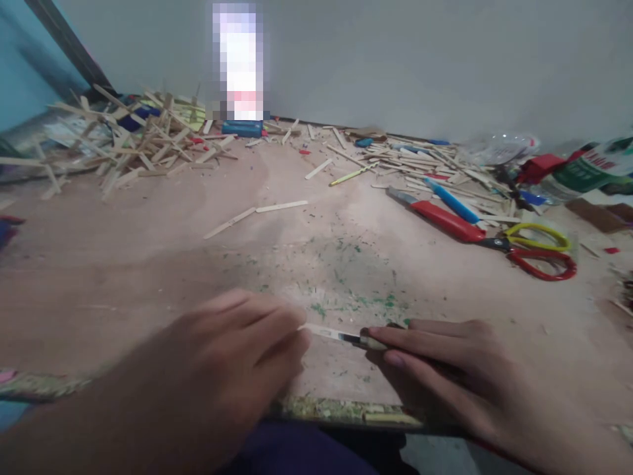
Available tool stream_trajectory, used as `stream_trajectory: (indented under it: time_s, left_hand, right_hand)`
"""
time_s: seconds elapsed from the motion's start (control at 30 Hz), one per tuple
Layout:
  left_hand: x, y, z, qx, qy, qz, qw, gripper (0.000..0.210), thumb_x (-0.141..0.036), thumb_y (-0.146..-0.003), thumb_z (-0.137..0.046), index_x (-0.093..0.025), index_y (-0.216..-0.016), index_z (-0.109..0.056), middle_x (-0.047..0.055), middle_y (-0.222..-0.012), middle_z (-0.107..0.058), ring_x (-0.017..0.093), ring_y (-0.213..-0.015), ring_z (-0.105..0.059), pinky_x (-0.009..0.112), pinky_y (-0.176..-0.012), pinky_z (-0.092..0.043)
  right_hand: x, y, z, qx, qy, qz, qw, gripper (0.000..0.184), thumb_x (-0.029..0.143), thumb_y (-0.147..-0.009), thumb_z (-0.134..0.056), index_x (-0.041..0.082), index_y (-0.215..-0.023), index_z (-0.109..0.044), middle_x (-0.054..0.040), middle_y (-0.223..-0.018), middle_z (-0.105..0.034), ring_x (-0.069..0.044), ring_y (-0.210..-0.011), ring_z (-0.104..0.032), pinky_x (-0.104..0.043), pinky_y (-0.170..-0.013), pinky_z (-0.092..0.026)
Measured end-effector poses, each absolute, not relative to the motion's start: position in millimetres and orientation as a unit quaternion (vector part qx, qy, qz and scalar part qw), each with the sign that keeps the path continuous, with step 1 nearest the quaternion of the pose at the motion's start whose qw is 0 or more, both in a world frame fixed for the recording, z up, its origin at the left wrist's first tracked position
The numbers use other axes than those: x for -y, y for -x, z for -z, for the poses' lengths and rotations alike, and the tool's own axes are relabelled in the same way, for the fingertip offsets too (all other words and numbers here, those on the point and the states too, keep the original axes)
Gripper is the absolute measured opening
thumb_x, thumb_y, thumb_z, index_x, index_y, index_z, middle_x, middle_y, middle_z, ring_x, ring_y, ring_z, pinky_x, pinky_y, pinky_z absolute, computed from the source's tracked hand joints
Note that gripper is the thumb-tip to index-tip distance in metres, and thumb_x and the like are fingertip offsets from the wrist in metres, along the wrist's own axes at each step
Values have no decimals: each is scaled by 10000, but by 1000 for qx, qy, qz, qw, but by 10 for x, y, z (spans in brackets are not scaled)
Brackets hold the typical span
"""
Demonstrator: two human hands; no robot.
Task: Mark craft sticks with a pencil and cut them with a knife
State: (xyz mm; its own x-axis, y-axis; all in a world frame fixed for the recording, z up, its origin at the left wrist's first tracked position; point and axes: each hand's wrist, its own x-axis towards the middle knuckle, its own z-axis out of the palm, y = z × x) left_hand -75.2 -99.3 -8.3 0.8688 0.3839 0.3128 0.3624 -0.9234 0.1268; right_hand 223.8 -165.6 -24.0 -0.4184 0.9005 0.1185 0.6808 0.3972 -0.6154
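Observation:
My left hand point(242, 359) is closed, its thumb and forefinger pinching one end of a flat pale wooden stick point(324, 330) just above the table near its front edge. My right hand point(445, 359) is closed around a small tool point(373, 339) with a light, wood-coloured handle and a dark tip. That tip touches or overlaps the stick's right end; which one I cannot tell. Most of the tool is hidden under my right fingers. Green shavings point(346, 300) lie scattered on the wood just beyond both hands.
Two joined sticks point(257, 210) lie mid-table. Scissors point(539, 247), a red-handled blade point(445, 221) and a blue pen-like tool point(452, 200) lie right. Stick frames point(143, 142) pile up back left, loose sticks point(410, 161) back right. A lit, blurred phone-like screen point(242, 66) stands behind.

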Motion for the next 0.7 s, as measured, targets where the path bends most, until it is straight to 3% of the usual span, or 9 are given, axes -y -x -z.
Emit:
stream_trajectory:
  time_s: [0.13, 0.2, 0.3, 0.47, 0.6, 0.7]
  left_hand:
    - [1254, 756, 273, -248, -949, -196, 18, 342, -304, -1197, -426, -151, -1240, -729, 28, -1237, -774, 177, -1129, -671, 313, -1084, -459]
    - [1316, 757, 382, -269, -944, -191, 24, 461, -475, -1199, -398, -151, -1303, -709, 35, -1313, -751, 181, -1241, -627, 289, -1245, -343]
    - [1347, 762, 482, -268, -946, -180, 23, 599, -611, -1164, -398, -125, -1378, -676, 67, -1370, -727, 231, -1317, -576, 349, -1379, -169]
    - [1345, 750, 508, -264, -947, -180, 16, 571, -564, -1161, -442, -95, -1377, -685, 73, -1323, -748, 253, -1313, -570, 373, -1413, -119]
    - [1380, 739, 543, -270, -944, -190, 18, 536, -507, -1170, -441, -88, -1372, -705, 71, -1358, -743, 256, -1321, -573, 375, -1412, -147]
    - [1403, 733, 570, -270, -943, -191, 21, 482, -420, -1171, -436, -82, -1391, -699, 70, -1381, -738, 260, -1321, -576, 379, -1406, -162]
  right_hand:
    - [1651, -2273, 306, 807, 490, -229, 236, 313, 275, -1147, -527, 267, -1263, -818, -47, -1110, -881, -198, -795, -847, -272, -580, -628]
    - [1633, -2278, 288, 815, 485, -224, 224, 322, 291, -1158, -508, 290, -1263, -812, -35, -1125, -878, -204, -808, -847, -295, -598, -641]
    - [1575, -2269, 216, 830, 474, -227, 186, 329, 318, -1163, -504, 304, -1257, -818, -14, -1105, -880, -210, -819, -849, -301, -578, -643]
    - [1486, -2246, 138, 847, 464, -206, 155, 362, 349, -1165, -490, 290, -1280, -828, -19, -1071, -885, -223, -765, -848, -310, -493, -616]
    - [1485, -2272, 116, 847, 462, -233, 124, 338, 308, -1161, -500, 312, -1342, -784, -19, -1226, -864, -209, -929, -863, -252, -592, -661]
    - [1478, -2272, 118, 852, 452, -237, 115, 356, 315, -1172, -467, 294, -1361, -767, -59, -1278, -847, -240, -981, -864, -258, -563, -659]
